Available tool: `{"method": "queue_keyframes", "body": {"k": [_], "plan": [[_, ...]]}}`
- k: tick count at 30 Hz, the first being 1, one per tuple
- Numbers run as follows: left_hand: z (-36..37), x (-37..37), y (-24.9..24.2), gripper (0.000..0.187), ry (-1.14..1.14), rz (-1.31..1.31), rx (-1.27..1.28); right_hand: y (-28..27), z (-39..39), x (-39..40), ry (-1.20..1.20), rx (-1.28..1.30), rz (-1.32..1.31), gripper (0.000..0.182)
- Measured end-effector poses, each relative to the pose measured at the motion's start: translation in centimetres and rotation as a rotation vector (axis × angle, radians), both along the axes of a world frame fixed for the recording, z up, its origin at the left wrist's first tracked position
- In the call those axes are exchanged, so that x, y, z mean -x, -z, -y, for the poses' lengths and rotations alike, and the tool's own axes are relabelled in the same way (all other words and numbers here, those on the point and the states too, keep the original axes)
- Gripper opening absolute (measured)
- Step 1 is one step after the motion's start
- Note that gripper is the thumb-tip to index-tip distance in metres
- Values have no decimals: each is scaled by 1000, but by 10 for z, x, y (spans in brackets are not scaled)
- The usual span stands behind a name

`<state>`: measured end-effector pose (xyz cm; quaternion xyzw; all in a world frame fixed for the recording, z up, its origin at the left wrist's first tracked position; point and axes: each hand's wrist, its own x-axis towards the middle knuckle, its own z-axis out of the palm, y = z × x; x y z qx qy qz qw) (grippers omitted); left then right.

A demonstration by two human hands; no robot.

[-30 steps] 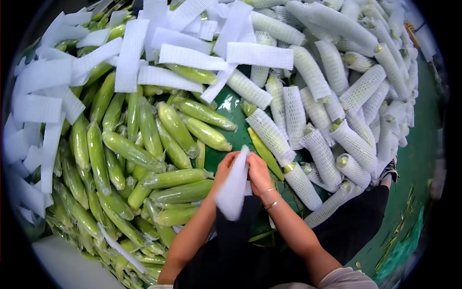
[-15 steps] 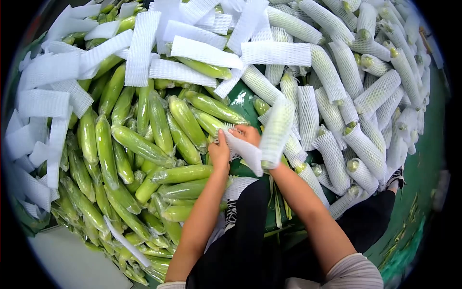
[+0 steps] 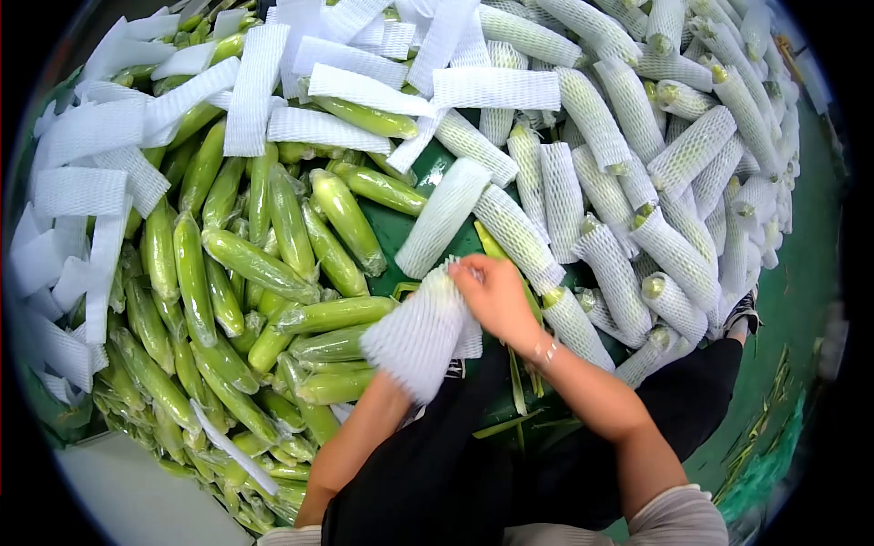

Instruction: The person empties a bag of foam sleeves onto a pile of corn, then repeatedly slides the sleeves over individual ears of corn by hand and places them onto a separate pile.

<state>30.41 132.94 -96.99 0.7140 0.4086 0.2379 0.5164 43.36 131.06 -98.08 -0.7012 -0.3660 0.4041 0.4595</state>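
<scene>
A white foam net sleeve (image 3: 419,337), flared wide at its lower end, is between my two hands. My right hand (image 3: 496,296) pinches its narrow upper end, fingers closed together. My left forearm (image 3: 364,428) runs up under the flared end, and the sleeve hides my left hand and its fingers. A pale yellow-green patch shows through the mesh near my right fingertips. Just above lies a sleeved ear of corn (image 3: 443,218), slanting on the green surface. To the left, film-wrapped green ears of corn (image 3: 341,314) lie close to the sleeve.
Loose foam sleeves (image 3: 255,91) lie over the corn at the back and left. Sleeved ears (image 3: 601,282) are heaped on the right. My dark-trousered legs (image 3: 419,473) are below, with husk strips (image 3: 517,382) on the green surface (image 3: 405,232).
The sleeved ear that was in the air over my right wrist now lies above my hands. The sleeve has spread open and moved lower, covering my left hand. The right hand has shifted down.
</scene>
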Motion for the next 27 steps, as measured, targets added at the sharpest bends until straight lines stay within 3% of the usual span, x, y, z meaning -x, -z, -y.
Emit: {"method": "queue_keyframes", "body": {"k": [2,3,5,7,9,11,12,13,14,15,16,17,20,21,22,23,25,26,27], "plan": [[-16,10,53,32,-611,483,1196,53,-13,-1,51,24,-68,24],[-23,11,75,29,-645,426,1118,80,-13,-3,119,-24,-163,24],[-28,-4,52,23,-662,302,882,99,-7,-1,189,-42,-269,24],[-34,13,143,33,-272,80,45,104,-8,-6,326,63,-126,25],[-28,-8,148,40,-434,-31,143,136,-1,-16,362,97,-92,24],[-21,-22,172,35,-514,-73,197,151,6,-23,409,142,111,23],[-15,-25,173,33,-457,-199,-52,149,15,-27,264,213,271,21],[-15,-31,172,32,-391,-314,-310,147,20,-27,270,211,276,21],[-22,-28,177,29,-347,-404,-90,146,26,-24,197,185,508,27],[-25,-28,178,29,-340,-395,-94,133,32,-18,115,165,738,38],[-25,-28,179,30,-399,-425,-84,118,45,-13,33,89,752,50],[-26,-34,179,30,-460,-449,-79,105,56,-7,-74,57,931,50],[-13,-45,162,31,-444,-390,153,64,80,-8,-151,-58,827,52],[-8,-49,159,29,-440,-314,280,61,89,-16,-331,-120,802,52],[-5,-53,155,23,-433,-219,241,58,94,-23,-509,-180,775,53],[-6,-57,149,14,-453,-101,214,57,94,-28,-508,-234,732,48],[-26,-61,106,18,-461,40,-36,46,93,-38,-417,-305,621,46],[-41,-57,87,31,-490,-59,-422,45,95,-45,-314,-284,575,48],[-56,-47,74,42,-416,-205,-550,37,94,-58,-230,-307,549,50]]}}
